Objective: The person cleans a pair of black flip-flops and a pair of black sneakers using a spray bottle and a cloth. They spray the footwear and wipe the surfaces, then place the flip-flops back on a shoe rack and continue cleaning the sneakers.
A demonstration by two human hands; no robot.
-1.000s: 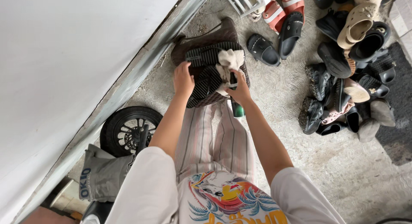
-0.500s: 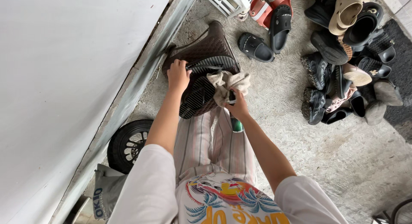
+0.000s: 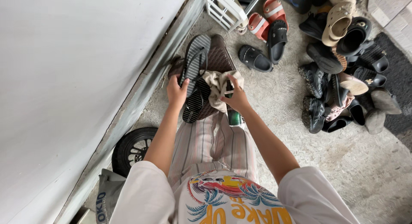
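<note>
**Flip-flop in one hand, cloth in the other**

Wall (image 3: pixel 64 78) fills my left, pale and plain, with a small black wheel (image 3: pixel 133 149) on the floor at its foot. My left hand (image 3: pixel 177 92) is next, its fingers closed around the middle of a black striped flip-flop (image 3: pixel 195 61), which stands tilted with the toe end pointing away from me. A second striped flip-flop (image 3: pixel 192 106) lies just below it, on a brown woven stool (image 3: pixel 221 57) in front of my knees. My right hand (image 3: pixel 236 99) grips a beige cloth (image 3: pixel 216 84), bunched against the stool top, and the same fingers pinch a dark spray head; the green bottle (image 3: pixel 234 117) hangs below my palm. Further right, loose black slides (image 3: pixel 255 58) sit on the concrete floor (image 3: pixel 343 164), then a heap of shoes (image 3: pixel 343 78).

To wipe well, I judge the left grip should stay firm at the sandal's waist so the sole does not twist, while the cloth is pressed flat along the ridges rather than balled up.
</note>
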